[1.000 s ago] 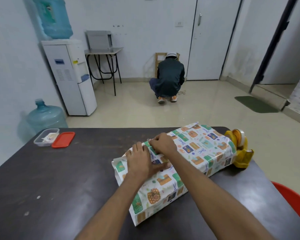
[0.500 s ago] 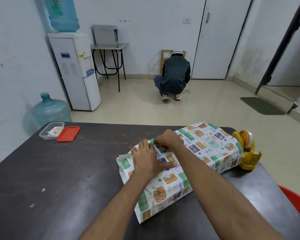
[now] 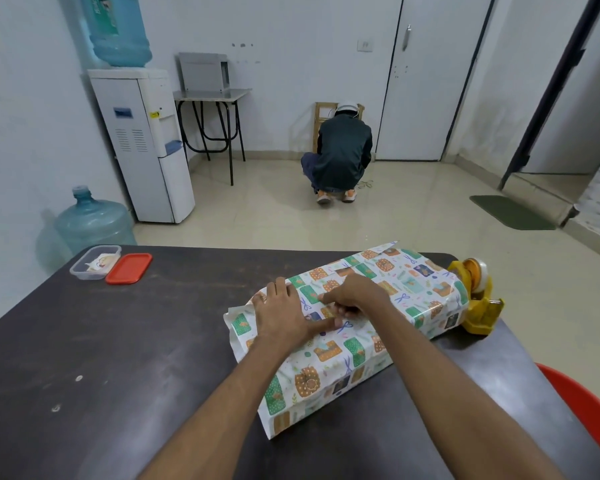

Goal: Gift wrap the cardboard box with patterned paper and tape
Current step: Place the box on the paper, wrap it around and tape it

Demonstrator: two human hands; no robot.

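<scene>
The box lies wrapped in white patterned paper (image 3: 336, 358) on the dark table (image 3: 118, 358), long axis running from near left to far right; no cardboard shows. My left hand (image 3: 284, 315) presses flat on the top of the paper, thumb stretched right along the seam. My right hand (image 3: 355, 294) rests just right of it, fingertips pinched down on the paper seam; whether tape is under them I cannot tell. The paper's ends stick out loose at the near and far ends. A yellow tape dispenser (image 3: 478, 299) stands against the box's far right end.
A clear plastic container (image 3: 94, 263) and its red lid (image 3: 129, 268) sit at the table's far left corner. A red chair edge (image 3: 589, 417) shows at the right. Beyond the table a person (image 3: 340, 157) crouches on the floor, near a water dispenser (image 3: 146, 147).
My right hand's fingers have shifted a little along the seam towards my left thumb. The view has drifted, so everything sits slightly lower and further right. The box has stayed put.
</scene>
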